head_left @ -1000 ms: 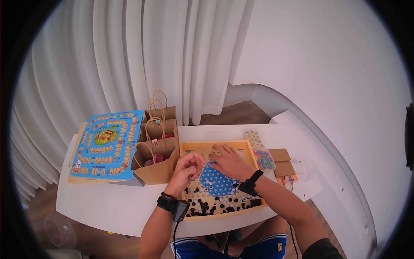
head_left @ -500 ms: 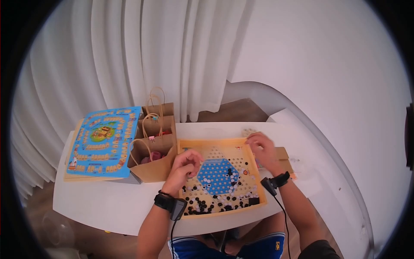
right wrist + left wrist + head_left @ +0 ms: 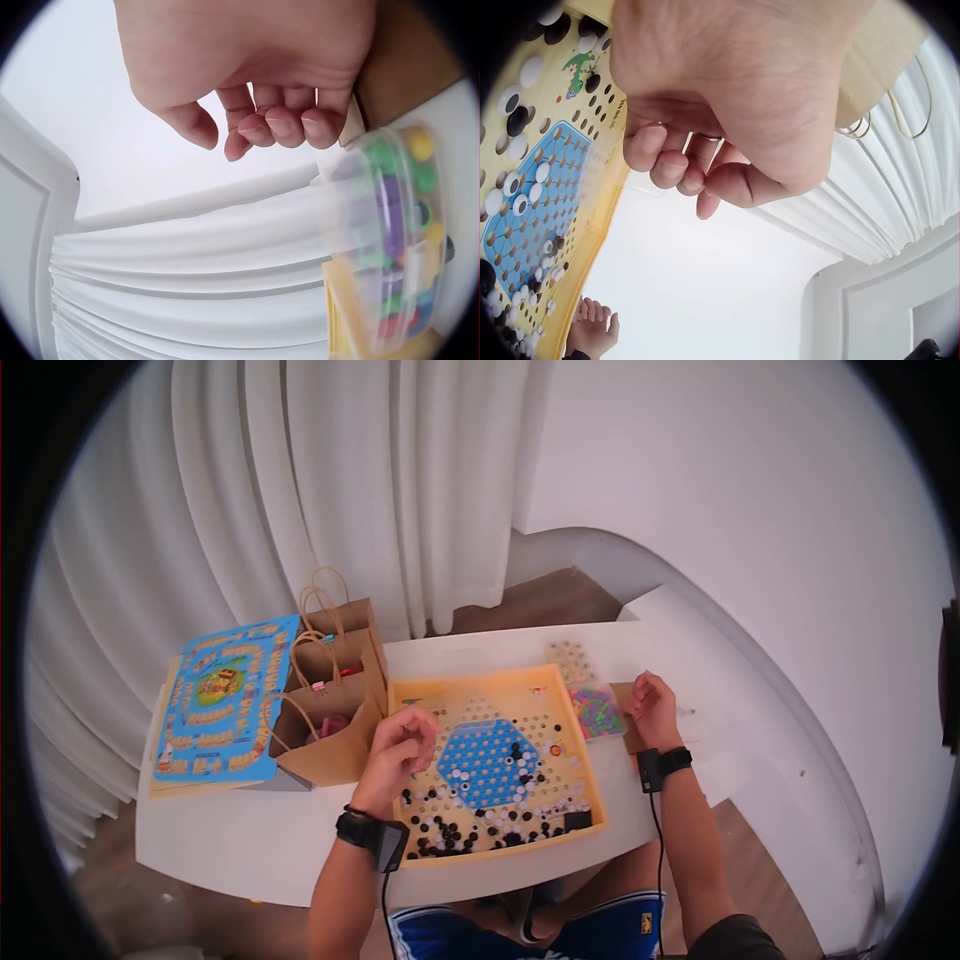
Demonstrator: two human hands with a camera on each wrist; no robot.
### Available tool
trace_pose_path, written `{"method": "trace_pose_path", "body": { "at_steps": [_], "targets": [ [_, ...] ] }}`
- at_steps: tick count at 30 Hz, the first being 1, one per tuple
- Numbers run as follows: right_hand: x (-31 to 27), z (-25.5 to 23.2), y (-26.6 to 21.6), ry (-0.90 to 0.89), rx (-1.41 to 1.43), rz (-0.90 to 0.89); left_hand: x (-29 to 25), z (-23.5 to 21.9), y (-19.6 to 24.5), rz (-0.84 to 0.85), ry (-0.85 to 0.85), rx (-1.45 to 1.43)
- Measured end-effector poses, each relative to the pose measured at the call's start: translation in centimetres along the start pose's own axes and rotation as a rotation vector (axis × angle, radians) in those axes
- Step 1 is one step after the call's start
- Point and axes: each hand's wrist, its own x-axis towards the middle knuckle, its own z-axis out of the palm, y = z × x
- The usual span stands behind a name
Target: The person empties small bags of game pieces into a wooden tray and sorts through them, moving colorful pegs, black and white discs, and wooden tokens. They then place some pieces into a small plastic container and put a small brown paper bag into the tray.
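Note:
My left hand (image 3: pixel 403 745) hovers by the left rim of a shallow wooden game tray (image 3: pixel 590 785), fingers loosely curled. A clear plastic piece (image 3: pixel 600 169) overlaps its fingertips from behind in the left wrist view; nothing shows between thumb and fingers. Printed inside the tray is a blue hexagon (image 3: pixel 488 762) dotted with holes. Small black and white round game pieces (image 3: pixel 450 835) lie on it and along the near side. My right hand (image 3: pixel 655 710), fingers relaxed and slightly bent, is right of a clear box of coloured pieces (image 3: pixel 598 712) and holds nothing visible.
Brown paper bags (image 3: pixel 350 745) stand left of the tray. Beyond them leans a blue printed game board (image 3: pixel 225 700). A clear pack of round pieces (image 3: pixel 567 657) lies behind the coloured box. Brown cardboard (image 3: pixel 632 735) sits under the right hand's side. A white curtain (image 3: pixel 350 490) hangs behind.
My right hand has moved from over the blue hexagon rightward, past the tray's rim to beyond the coloured box. My left hand keeps its pose. The head view has shifted a little.

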Motion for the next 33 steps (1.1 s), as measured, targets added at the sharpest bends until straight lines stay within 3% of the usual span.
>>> {"method": "trace_pose_path", "body": {
  "at_steps": [6,13,16,18,19,21,25,30,33],
  "targets": [
    [-0.2,-0.6,1.0,-0.103,-0.002,-0.094,0.3,0.4,0.1,-0.071,0.017,0.088],
    [-0.3,-0.7,1.0,-0.129,-0.085,-0.075,0.9,1.6,1.1,-0.192,0.011,0.233],
    [-0.4,-0.5,1.0,-0.129,-0.085,-0.070,1.2,2.9,2.1,-0.250,-0.030,0.505],
    [-0.5,-0.5,1.1,-0.126,-0.076,-0.077,1.4,3.4,1.7,-0.110,-0.164,1.012],
    [-0.4,-0.4,1.0,-0.129,-0.087,-0.084,1.4,3.7,1.7,-0.115,-0.171,1.024],
    [-0.5,-0.5,1.1,-0.128,-0.087,-0.095,1.1,4.3,1.6,-0.069,-0.311,1.384],
    [-0.5,-0.4,1.0,-0.110,-0.108,-0.086,0.5,4.7,1.1,-0.143,-0.395,1.462],
    [-0.9,0.0,0.7,-0.101,-0.131,-0.097,0.7,5.4,1.1,-0.262,-0.370,1.474],
    [-0.9,0.1,0.7,-0.110,-0.143,-0.101,0.8,5.4,0.8,-0.228,-0.408,1.438]
  ]
}}
